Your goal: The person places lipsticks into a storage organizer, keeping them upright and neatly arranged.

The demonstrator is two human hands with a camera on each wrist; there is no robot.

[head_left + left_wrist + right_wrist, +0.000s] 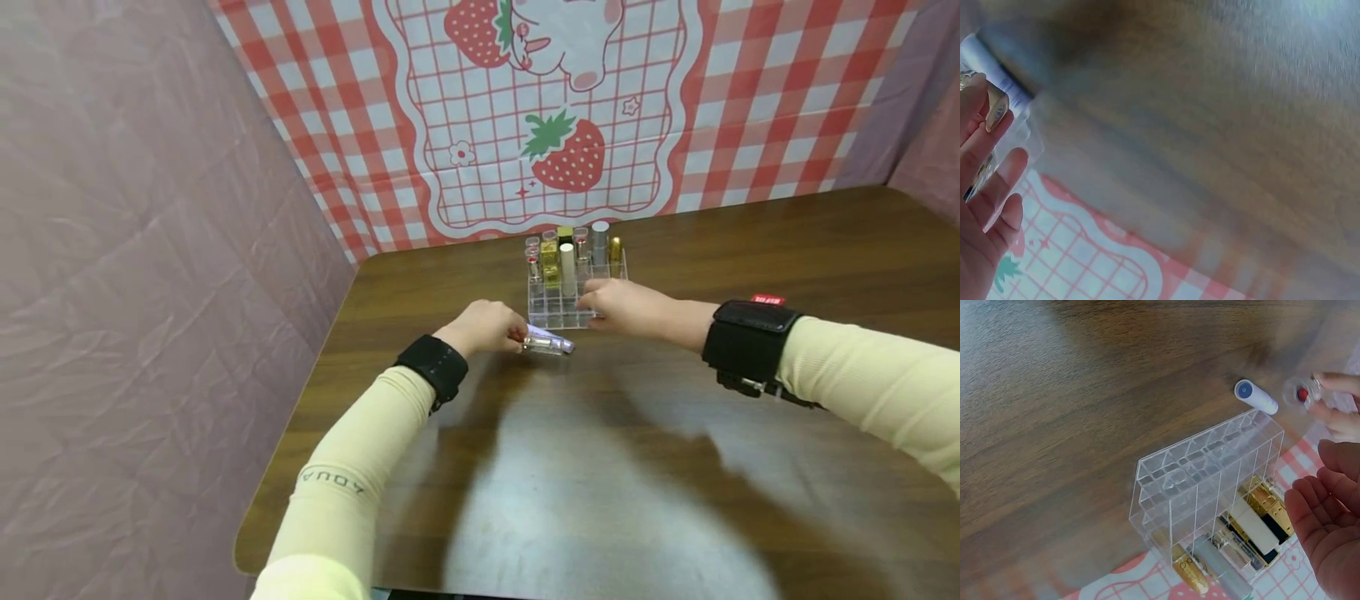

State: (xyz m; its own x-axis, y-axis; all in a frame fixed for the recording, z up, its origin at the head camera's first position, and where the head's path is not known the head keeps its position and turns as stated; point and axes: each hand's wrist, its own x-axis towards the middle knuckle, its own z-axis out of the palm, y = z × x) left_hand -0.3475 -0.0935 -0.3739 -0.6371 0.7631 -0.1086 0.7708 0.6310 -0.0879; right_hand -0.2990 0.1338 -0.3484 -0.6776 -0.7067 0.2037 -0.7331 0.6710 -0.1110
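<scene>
My left hand (486,327) pinches a clear-cased lipstick (545,345) just above the table, in front of a transparent lipstick organizer (536,312). Its red tip (1302,394) shows through the case in the right wrist view. A pale lavender tube (1256,396) lies on the table beside the organizer's front corner; the left wrist view shows the tube (997,74) close to the left fingers. At the organizer's front right, my right hand (621,303) has its fingers loosely bent with nothing between them (1332,528). Whether its fingertips touch the organizer I cannot tell.
Several lipsticks stand in the organizer's rear slots: a white tube (567,268), a grey tube (600,242), a gold bullet-shaped one (616,250) and gold square-cased ones (550,257). A red checked strawberry cloth (360,125) hangs behind the wooden table (750,250).
</scene>
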